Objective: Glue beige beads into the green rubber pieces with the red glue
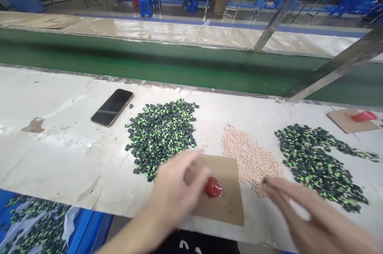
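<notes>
My left hand (179, 184) is over the left edge of a brown cardboard piece (230, 206), blurred, its thumb and forefinger curved with a gap between them. Nothing shows between its fingers. A glossy red blob (213, 187) lies on the cardboard beside the thumb. My right hand (308, 206) is pinched at the lower edge of a heap of tiny beige pieces (248, 152). A small dark piece (265, 181) shows at its fingertips, too blurred to make out fully. Left of the cardboard spreads a pile of small black-and-green pieces (164, 130).
Another black-and-green pile (320, 166) lies at the right. Behind it is a cardboard scrap (344, 120) with a red blob (364, 116). A phone (112, 107) rests on the left. A blue bin (86, 226) holds more pieces. A green conveyor belt (149, 64) and metal post (335, 66) stand beyond.
</notes>
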Motion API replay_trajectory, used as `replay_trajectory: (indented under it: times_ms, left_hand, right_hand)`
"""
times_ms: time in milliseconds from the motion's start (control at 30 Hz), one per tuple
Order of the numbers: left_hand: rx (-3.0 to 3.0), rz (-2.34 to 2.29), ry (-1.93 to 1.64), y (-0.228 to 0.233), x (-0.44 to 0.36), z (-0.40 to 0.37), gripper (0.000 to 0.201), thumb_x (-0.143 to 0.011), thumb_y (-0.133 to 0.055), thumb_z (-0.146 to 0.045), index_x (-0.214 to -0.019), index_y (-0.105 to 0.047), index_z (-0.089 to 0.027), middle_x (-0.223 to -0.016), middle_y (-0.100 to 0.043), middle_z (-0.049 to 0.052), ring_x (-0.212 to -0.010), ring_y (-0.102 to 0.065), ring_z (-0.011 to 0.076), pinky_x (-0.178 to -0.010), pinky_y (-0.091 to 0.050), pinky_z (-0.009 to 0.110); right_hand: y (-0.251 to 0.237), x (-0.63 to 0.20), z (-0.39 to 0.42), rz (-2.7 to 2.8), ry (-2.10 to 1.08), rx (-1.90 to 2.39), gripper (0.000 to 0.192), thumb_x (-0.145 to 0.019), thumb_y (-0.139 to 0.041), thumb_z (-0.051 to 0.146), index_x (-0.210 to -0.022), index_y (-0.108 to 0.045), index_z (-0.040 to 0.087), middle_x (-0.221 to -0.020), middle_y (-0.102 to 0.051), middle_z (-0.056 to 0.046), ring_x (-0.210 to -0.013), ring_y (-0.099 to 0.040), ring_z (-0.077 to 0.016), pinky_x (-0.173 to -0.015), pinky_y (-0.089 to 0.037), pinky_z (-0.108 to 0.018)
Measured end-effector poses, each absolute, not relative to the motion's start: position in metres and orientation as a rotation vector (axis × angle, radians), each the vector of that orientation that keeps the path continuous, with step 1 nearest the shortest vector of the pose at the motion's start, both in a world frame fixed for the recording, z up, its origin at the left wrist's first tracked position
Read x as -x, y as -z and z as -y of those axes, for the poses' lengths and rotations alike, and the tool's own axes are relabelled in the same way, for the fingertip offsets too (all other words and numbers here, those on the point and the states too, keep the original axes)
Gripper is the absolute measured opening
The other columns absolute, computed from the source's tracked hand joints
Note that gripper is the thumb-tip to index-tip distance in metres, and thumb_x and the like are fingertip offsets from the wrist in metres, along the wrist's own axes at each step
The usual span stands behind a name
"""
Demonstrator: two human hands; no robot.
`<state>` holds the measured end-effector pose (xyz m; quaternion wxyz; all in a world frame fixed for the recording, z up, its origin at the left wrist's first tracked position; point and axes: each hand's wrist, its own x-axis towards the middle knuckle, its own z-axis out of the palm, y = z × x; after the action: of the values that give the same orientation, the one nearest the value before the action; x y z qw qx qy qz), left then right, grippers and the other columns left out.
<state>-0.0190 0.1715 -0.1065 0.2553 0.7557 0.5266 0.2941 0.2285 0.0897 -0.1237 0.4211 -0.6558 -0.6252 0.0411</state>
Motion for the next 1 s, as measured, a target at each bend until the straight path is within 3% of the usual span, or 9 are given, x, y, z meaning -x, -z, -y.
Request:
replay_trajectory:
  times_ms: [67, 100, 167, 300, 467, 633, 767, 1000]
  left_hand:
    - [-2.242, -1.59, -0.785, 0.11, 0.035, -0.202, 0.032, -0.095, -0.054, -0.019, -0.118, -0.076, -0.018, -0.124, -0.077, 0.017, -0.112, -0.072, 0.0345, -0.095, -0.058, 0.054]
    - [-2.316, -1.615, -0.749, 0.111, 0.042, -0.215, 0.033, -0.094, -0.053, -0.018, -0.117, -0.076, -0.017, -0.127, -0.075, 0.018, -0.114, -0.07, 0.0368, -0.096, -0.057, 0.056]
    - [-2.416, -1.604, -0.657, 0.114, 0.052, -0.233, 0.033, -0.093, -0.051, -0.018, -0.111, -0.079, -0.019, -0.121, -0.077, 0.016, -0.107, -0.071, 0.0369, -0.092, -0.057, 0.054]
    - [-2.561, -1.557, -0.557, 0.116, 0.059, -0.241, 0.036, -0.094, -0.045, -0.023, -0.095, -0.081, -0.022, -0.101, -0.081, 0.012, -0.092, -0.073, 0.0357, -0.076, -0.057, 0.046]
    - [-2.662, -1.483, -0.556, 0.119, 0.062, -0.245, 0.039, -0.095, -0.04, -0.028, -0.09, -0.078, -0.02, -0.094, -0.08, 0.016, -0.087, -0.073, 0.0408, -0.068, -0.054, 0.048]
    - [-2.701, -1.445, -0.527, 0.118, 0.067, -0.251, 0.042, -0.098, -0.035, -0.034, -0.091, -0.074, -0.02, -0.095, -0.079, 0.017, -0.086, -0.074, 0.0401, -0.069, -0.055, 0.047]
    - [-2.584, -1.486, -0.608, 0.114, 0.072, -0.246, 0.043, -0.1, -0.035, -0.046, -0.092, -0.07, -0.022, -0.093, -0.081, 0.014, -0.082, -0.076, 0.036, -0.065, -0.057, 0.042]
    - [-1.728, -1.522, -0.904, 0.098, 0.059, -0.22, 0.026, -0.08, -0.065, -0.05, -0.089, -0.069, -0.026, -0.081, -0.076, 0.003, -0.072, -0.075, 0.0241, -0.061, -0.061, 0.028]
  right_hand:
    - [0.131, -0.268, -0.097, 1.521, 0.252, 1.853, 0.015, -0.094, -0.069, 0.042, -0.094, -0.08, 0.031, -0.091, -0.083, -0.008, -0.084, -0.078, -0.0329, -0.08, -0.061, -0.05]
    - [0.136, -0.288, -0.101, 1.493, 0.396, 1.917, 0.026, -0.095, -0.065, 0.049, -0.088, -0.08, 0.03, -0.086, -0.082, -0.012, -0.08, -0.077, -0.0335, -0.068, -0.058, -0.048]
    - [0.144, -0.32, -0.108, 1.465, 0.485, 1.978, 0.041, -0.094, -0.058, 0.062, -0.078, -0.079, 0.03, -0.075, -0.078, -0.015, -0.076, -0.075, -0.0339, -0.057, -0.053, -0.045]
    - [0.153, -0.342, -0.116, 1.491, 0.504, 1.973, 0.05, -0.098, -0.051, 0.061, -0.082, -0.08, 0.023, -0.081, -0.08, -0.018, -0.078, -0.074, -0.0358, -0.069, -0.058, -0.052]
    - [0.152, -0.302, -0.126, 1.695, 0.329, 1.856, 0.029, -0.1, -0.056, 0.038, -0.099, -0.078, 0.02, -0.102, -0.082, -0.013, -0.098, -0.074, -0.0307, -0.089, -0.06, -0.051]
    - [0.147, -0.25, -0.138, 1.854, 0.052, 1.772, 0.024, -0.097, -0.061, 0.027, -0.114, -0.077, 0.021, -0.111, -0.078, -0.013, -0.101, -0.071, -0.0315, -0.087, -0.059, -0.051]
    - [0.149, -0.237, -0.148, 1.849, -0.067, 1.744, 0.025, -0.095, -0.055, 0.016, -0.1, -0.079, 0.019, -0.096, -0.077, -0.014, -0.087, -0.07, -0.0298, -0.077, -0.058, -0.047]
    - [0.147, -0.24, -0.153, 1.664, -0.224, 1.707, 0.03, -0.09, -0.053, 0.017, -0.083, -0.081, 0.022, -0.085, -0.081, -0.012, -0.081, -0.073, -0.0305, -0.074, -0.059, -0.048]
